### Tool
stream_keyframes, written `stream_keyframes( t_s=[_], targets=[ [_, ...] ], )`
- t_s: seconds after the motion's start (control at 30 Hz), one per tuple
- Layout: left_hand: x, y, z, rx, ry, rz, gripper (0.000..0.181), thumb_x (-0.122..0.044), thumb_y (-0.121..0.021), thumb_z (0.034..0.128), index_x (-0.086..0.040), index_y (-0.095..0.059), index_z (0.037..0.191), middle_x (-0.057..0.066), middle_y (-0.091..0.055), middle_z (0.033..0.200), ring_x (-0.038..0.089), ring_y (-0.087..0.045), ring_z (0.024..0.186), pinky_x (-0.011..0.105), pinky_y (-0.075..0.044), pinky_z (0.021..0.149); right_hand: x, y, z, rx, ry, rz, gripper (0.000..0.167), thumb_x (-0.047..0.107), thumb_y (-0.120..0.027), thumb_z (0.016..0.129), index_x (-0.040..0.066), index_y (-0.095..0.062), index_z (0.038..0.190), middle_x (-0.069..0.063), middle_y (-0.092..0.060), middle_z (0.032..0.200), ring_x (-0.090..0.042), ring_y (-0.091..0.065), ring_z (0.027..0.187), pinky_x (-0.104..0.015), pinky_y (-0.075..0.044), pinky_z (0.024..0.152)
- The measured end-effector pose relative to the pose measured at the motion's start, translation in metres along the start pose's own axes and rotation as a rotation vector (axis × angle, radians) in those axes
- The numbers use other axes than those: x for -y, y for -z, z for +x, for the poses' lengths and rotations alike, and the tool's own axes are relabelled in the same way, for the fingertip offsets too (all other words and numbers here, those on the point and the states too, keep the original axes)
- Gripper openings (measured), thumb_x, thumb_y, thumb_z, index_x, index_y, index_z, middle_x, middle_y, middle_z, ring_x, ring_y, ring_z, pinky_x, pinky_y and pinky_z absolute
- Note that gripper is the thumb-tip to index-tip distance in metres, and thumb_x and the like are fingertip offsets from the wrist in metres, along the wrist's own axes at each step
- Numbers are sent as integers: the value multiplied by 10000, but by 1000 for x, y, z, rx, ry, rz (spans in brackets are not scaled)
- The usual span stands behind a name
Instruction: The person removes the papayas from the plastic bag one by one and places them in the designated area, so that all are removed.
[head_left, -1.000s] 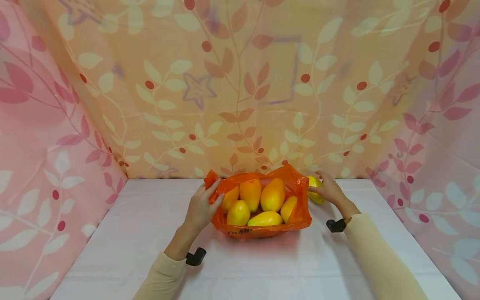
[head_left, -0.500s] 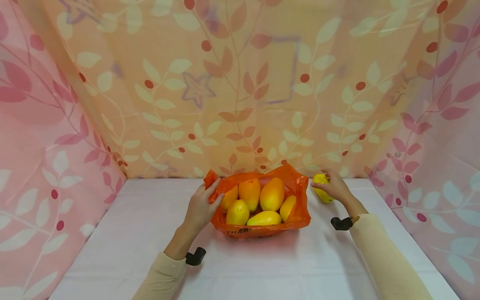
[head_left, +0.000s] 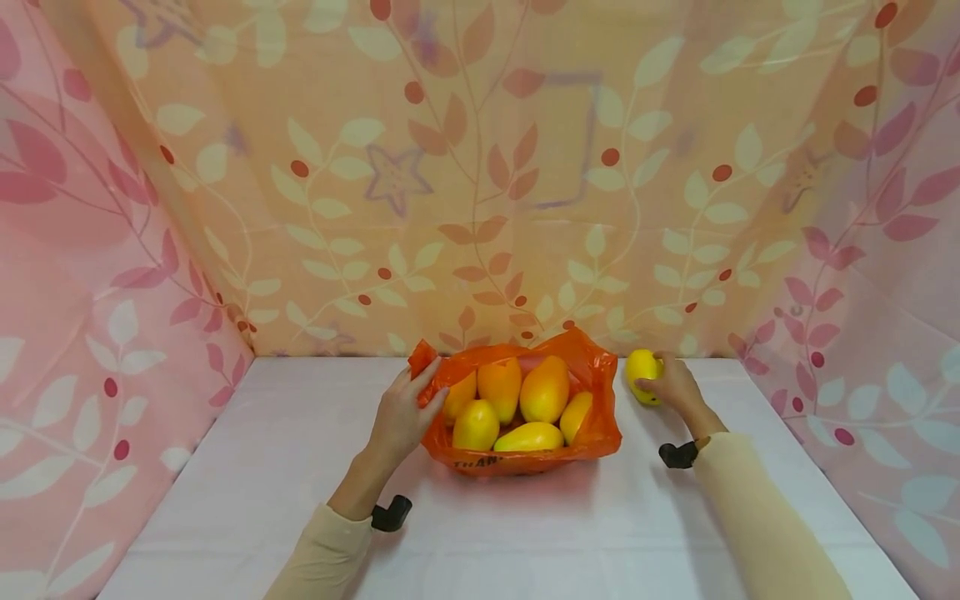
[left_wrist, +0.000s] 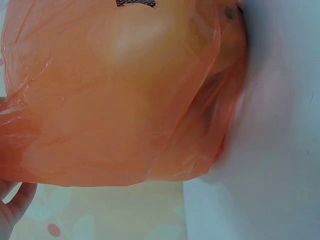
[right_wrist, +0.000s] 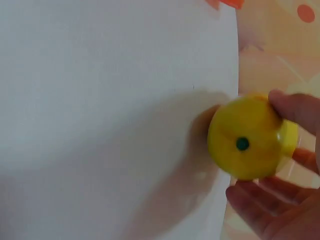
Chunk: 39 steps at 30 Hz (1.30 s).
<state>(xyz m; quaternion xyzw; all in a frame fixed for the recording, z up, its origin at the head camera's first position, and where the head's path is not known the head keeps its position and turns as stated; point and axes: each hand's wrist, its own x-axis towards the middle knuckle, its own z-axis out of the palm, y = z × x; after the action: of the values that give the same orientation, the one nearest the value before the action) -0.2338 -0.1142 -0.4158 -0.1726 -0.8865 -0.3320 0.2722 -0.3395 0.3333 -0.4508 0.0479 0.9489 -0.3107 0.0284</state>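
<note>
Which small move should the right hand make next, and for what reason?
Probably it should steady the yellow fruit on the white table before loosening its grip. The right hand holds the fruit beside the orange bag, farther from it than a second ago and near the table's far edge; being rounded, the fruit might roll if released carelessly.

Resting open-topped on the counter [head_left: 480, 542] — orange plastic bag [head_left: 517, 464], black-lettered in front, held at its left edge by left fingers [head_left: 419, 384]. Nestled inside, six visible oval fruits [head_left: 545, 390], yellow to orange. Gripped by right fingers [right_wrist: 252, 204] near the bag's right side — smooth yellow fruit [right_wrist: 240, 125], dark-green spot on one rounded end.
</note>
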Motion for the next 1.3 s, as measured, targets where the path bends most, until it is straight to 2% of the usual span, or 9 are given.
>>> stream_keyframes(
  t_s=[0.17, 0.33, 0.47, 0.6, 0.9, 1.13, 1.3],
  targets=[
    [2, -1, -1, 3, 10, -3, 502, -141, -738, 860, -16, -594, 1324, 206, -653, 1234, 338, -648, 1055, 391, -592, 808, 4, -10, 3, 39, 87, 45, 767, 237, -717, 865, -47, -310, 1450, -320, -372, 1448, -491, -395, 1265, -641, -344, 1083],
    [1, -1, -2, 7, 17, -7, 518, -146, -744, 855, -30, -587, 1336, 200, -653, 1237, 333, -646, 1053, 390, -592, 810, 10, -17, 4, 58, 128, 47, 720, 221, -715, 864, 5, -346, 1444, -278, -409, 1448, -461, -463, 1215, -596, -427, 1037],
    [1, -1, -2, 2, 19, -8, 518, -140, -749, 851, -26, -591, 1331, 195, -658, 1234, 333, -646, 1052, 395, -589, 821, 13, -21, 5, 70, 132, 40, 716, 224, -708, 865, 19, -347, 1449, -260, -431, 1440, -431, -509, 1164, -551, -482, 995],
    [2, -1, -2, 0, 13, -5, 507, -135, -739, 858, -30, -591, 1332, 192, -660, 1234, 334, -648, 1060, 394, -587, 829, 14, -23, 6, 78, 122, 41, 721, 238, -700, 871, 34, -335, 1459, -251, -427, 1447, -427, -507, 1176, -549, -485, 993],
    [2, -2, -1, 5, 11, -10, 498, -146, -728, 868, -41, -591, 1335, 185, -664, 1230, 324, -646, 1068, 385, -586, 837, 14, -20, 2, 81, 117, 25, 734, 312, -690, 895, -6, -329, 1449, -296, -383, 1463, -460, -496, 1189, -524, -517, 952],
    [3, -2, 0, 6, 16, -16, 495, -152, -723, 872, -41, -589, 1336, 180, -661, 1246, 330, -642, 1087, 394, -582, 846, 15, -18, 3, 66, 108, 26, 709, 363, -685, 892, 26, -364, 1427, -292, -376, 1464, -480, -481, 1209, -562, -492, 974],
    [3, -2, 0, 10, 24, -14, 503, -155, -729, 868, -45, -588, 1338, 181, -660, 1248, 337, -639, 1101, 398, -578, 856, 17, -13, 1, 47, 102, 31, 782, 431, -656, 904, 21, -302, 1468, -327, -357, 1466, -507, -454, 1238, -588, -478, 981]
  ],
)
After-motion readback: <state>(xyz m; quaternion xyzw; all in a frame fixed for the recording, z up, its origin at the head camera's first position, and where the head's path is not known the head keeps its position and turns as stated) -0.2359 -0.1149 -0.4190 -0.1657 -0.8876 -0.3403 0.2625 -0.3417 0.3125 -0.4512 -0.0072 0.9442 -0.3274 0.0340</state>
